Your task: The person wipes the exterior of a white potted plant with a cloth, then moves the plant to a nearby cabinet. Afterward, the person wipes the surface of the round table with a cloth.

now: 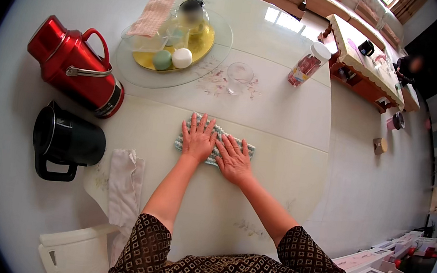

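Both palms rest flat on a folded blue-grey and white patterned cloth [212, 161] in the middle of a pale table [278, 175]. My left hand [198, 140] lies over the cloth's left part, fingers spread and pointing away from me. Beside it, my right hand [235, 160] covers the right part, its fingers slanting up to the left. The two hands nearly meet at the thumb side. Neither hand grips the cloth; they only press or lie on it. Beyond the cloth stands a clear drinking glass [239, 80] on the table's floral print.
At left stand a red thermos flask [76, 67] and a black kettle [70, 144]. A pale towel [124, 186] hangs over the near-left edge. A glass turntable [225, 44] bears a gold tray [142, 61]. A white-lidded jar [309, 64] stands far right. A person [410, 69] is in the background.
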A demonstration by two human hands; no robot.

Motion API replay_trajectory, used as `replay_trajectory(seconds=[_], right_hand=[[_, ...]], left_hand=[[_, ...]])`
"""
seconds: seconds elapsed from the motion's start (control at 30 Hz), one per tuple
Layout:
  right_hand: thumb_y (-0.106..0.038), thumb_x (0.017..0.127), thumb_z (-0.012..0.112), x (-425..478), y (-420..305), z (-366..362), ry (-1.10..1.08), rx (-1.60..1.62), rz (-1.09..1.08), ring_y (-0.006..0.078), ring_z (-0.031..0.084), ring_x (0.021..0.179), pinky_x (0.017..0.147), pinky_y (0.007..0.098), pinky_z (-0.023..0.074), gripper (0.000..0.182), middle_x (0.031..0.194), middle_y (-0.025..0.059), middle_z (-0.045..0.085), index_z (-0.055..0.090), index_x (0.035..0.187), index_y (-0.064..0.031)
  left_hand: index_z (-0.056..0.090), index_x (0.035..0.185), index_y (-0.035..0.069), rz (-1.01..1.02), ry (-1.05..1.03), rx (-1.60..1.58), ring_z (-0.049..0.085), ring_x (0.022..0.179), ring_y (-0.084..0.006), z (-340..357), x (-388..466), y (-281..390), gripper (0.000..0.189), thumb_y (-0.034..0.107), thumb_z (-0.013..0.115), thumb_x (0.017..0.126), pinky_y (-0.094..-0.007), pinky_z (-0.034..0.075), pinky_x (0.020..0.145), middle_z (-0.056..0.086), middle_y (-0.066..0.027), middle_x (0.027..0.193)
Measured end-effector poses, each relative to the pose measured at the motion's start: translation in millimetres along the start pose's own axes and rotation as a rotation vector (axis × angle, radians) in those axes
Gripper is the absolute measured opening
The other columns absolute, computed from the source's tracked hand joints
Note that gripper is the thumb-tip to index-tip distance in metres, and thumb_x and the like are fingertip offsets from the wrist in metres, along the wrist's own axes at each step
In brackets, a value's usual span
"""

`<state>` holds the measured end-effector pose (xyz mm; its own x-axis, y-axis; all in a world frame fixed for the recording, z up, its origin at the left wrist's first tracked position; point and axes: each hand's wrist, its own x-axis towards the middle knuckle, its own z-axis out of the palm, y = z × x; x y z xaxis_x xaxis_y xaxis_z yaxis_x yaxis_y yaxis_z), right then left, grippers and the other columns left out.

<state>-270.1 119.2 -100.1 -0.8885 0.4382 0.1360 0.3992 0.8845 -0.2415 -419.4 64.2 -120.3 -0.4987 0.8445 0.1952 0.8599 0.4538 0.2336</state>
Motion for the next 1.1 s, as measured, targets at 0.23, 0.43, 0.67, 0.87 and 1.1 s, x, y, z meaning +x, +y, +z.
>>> replay_trajectory(seconds=[0.23,0.43,0.67,0.87,1.1], right_hand=[[-0.037,0.088,0.041,21,30,-2,0.018,-0.031,-0.017,0.0190,0.025,0.131,0.106,0.0508,0.0109,0.048,0.140,0.0030,0.031,0.037,0.133,-0.0177],[-0.039,0.090,0.037,17,26,-1,-0.025,0.000,0.100,0.0224,0.020,0.132,0.103,0.0596,0.0062,0.047,0.142,0.0036,0.027,0.035,0.134,-0.0241],[-0.041,0.091,0.033,-13,10,-12,-0.150,0.055,0.158,0.0244,0.011,0.135,0.104,0.0577,0.0007,0.047,0.144,0.0046,0.021,0.031,0.136,-0.0256],[-0.039,0.091,0.035,-73,-10,-16,-0.127,0.035,0.049,0.0262,0.016,0.133,0.103,0.0589,0.0050,0.047,0.143,0.0055,0.025,0.033,0.135,-0.0225],[-0.042,0.089,0.039,-160,-48,-23,-0.153,0.030,-0.116,0.0281,0.019,0.133,0.103,0.0579,0.0082,0.051,0.140,0.0091,0.031,0.040,0.130,-0.0130]], left_hand=[[0.040,0.131,0.025,-0.041,0.005,0.062,0.016,0.133,-0.0291,10,25,10,0.046,0.041,0.039,0.088,-0.0543,0.006,0.105,0.028,-0.0019,0.142],[0.038,0.132,0.023,-0.060,-0.029,0.048,0.017,0.133,-0.0289,5,24,15,0.047,0.040,0.040,0.088,-0.0542,0.008,0.105,0.028,-0.0025,0.142],[0.039,0.132,0.017,-0.046,-0.018,0.078,0.016,0.133,-0.0314,4,-12,22,0.048,0.038,0.040,0.088,-0.0550,0.008,0.104,0.028,-0.0063,0.142],[0.043,0.128,0.016,-0.019,-0.005,0.042,0.019,0.132,-0.0318,-11,-80,39,0.046,0.036,0.042,0.087,-0.0560,0.010,0.104,0.032,-0.0067,0.139],[0.042,0.128,0.012,0.005,-0.080,0.006,0.019,0.131,-0.0338,-45,-182,60,0.046,0.030,0.044,0.086,-0.0568,0.010,0.103,0.032,-0.0095,0.139]])
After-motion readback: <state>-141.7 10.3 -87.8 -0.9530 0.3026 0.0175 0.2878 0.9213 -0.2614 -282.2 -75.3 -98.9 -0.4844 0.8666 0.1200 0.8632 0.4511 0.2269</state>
